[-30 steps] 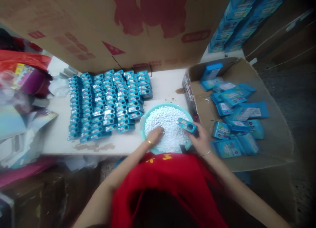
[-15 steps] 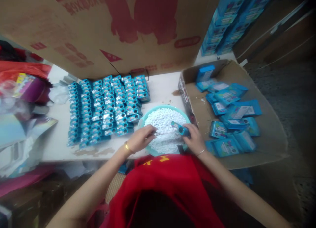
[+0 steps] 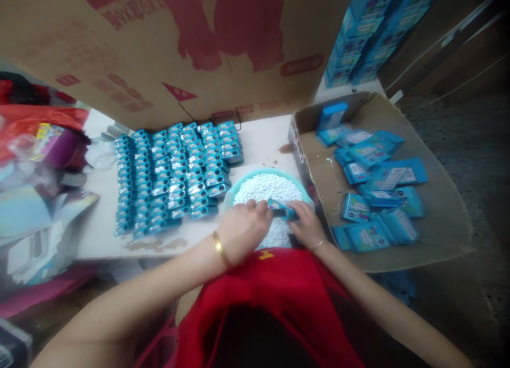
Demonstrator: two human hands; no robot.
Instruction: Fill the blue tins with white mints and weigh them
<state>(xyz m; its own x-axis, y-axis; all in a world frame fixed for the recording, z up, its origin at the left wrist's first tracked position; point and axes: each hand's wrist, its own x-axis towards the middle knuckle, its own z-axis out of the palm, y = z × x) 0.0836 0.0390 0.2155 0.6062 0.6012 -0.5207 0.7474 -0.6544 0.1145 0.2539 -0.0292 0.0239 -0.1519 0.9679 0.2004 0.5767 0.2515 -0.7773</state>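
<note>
Over a light-green basin (image 3: 298, 185) full of small white pellets (image 3: 271, 187), my right hand (image 3: 308, 225) grips a small blue box (image 3: 283, 208) with a dark opening. My left hand (image 3: 247, 227), a gold bangle at its wrist, has come up against the left end of the box. Its fingers are curled and pressed together; what they pinch is hidden. To the left, rows of similar small blue boxes (image 3: 167, 182) stand close together, and white pellets show on top of some.
An open cardboard box (image 3: 442, 224) on the right holds several flat blue packs (image 3: 368, 235). A large printed carton (image 3: 247, 86) stands behind. Stacked blue packages (image 3: 350, 49) rise at the back right. Plastic bags and papers (image 3: 43, 208) lie at the left.
My left hand has moved right, from the pellets to the box in my right hand. The right hand has shifted slightly left, still holding the box.
</note>
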